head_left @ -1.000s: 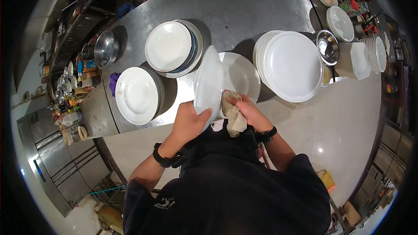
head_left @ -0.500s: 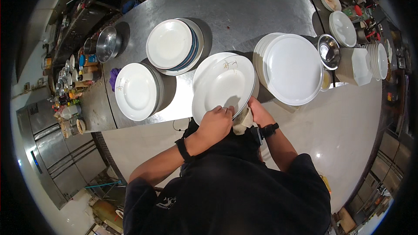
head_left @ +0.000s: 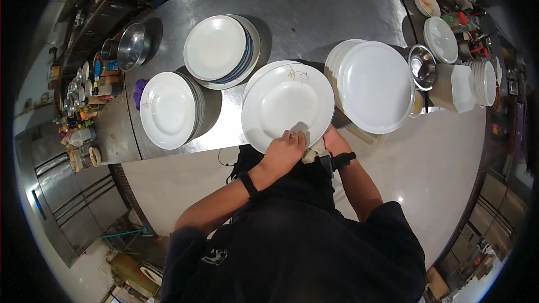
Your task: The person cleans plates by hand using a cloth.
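I hold a round white plate [head_left: 287, 106] with a thin floral design on its rim, tilted toward me at the counter's front edge. My left hand [head_left: 286, 152] is closed on the near rim, fingers curled over the plate's face. At the lower right rim is my right hand [head_left: 337, 143], closed, with a pale cloth [head_left: 313, 152] bunched beside its palm; its fingertips are hidden by the plate. More white plates [head_left: 251, 81] show behind the held one. Immediately right stands a stack of large white plates [head_left: 375, 87].
On the steel counter [head_left: 314, 8], a plate stack [head_left: 167, 109] stands at left and another [head_left: 215, 47] behind it. A metal bowl [head_left: 133, 46] sits far left, a smaller steel bowl [head_left: 422, 67] at right. White octagonal dishes [head_left: 461, 88] and bowls [head_left: 441, 39] crowd the right side.
The held plate has turned to face me more fully, its right side shifting slightly right. My left hand has moved a little right along the rim. Less of the cloth shows.
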Motion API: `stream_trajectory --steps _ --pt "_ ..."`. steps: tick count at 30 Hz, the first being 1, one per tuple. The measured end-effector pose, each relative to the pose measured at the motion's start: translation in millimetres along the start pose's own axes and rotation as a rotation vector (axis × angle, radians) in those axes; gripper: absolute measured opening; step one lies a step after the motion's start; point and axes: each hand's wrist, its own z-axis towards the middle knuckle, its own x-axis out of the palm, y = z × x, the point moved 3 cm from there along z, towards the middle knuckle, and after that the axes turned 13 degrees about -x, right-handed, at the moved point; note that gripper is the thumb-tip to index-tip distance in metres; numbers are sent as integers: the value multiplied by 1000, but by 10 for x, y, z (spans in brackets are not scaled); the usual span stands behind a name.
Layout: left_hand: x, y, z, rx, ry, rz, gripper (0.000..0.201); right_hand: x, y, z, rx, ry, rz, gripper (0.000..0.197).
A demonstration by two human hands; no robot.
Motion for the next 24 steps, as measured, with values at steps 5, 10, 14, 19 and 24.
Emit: stream_trajectory --steps 5,10,14,19,24 --pt "296 -6 -72 1 -21 108 38 239 178 -406 -231 82 -198 38" --pt "510 78 -124 23 -30 161 41 218 462 -832 -849 454 -1340 38" --pt "778 188 -141 27 -80 197 42 30 411 -783 -444 76 -705 34" --pt "868 241 -145 38 -111 199 42 -49 356 -584 -375 -85 -824 36" --pt "990 272 -110 32 -174 172 42 -111 334 -374 -413 -29 -990 40"
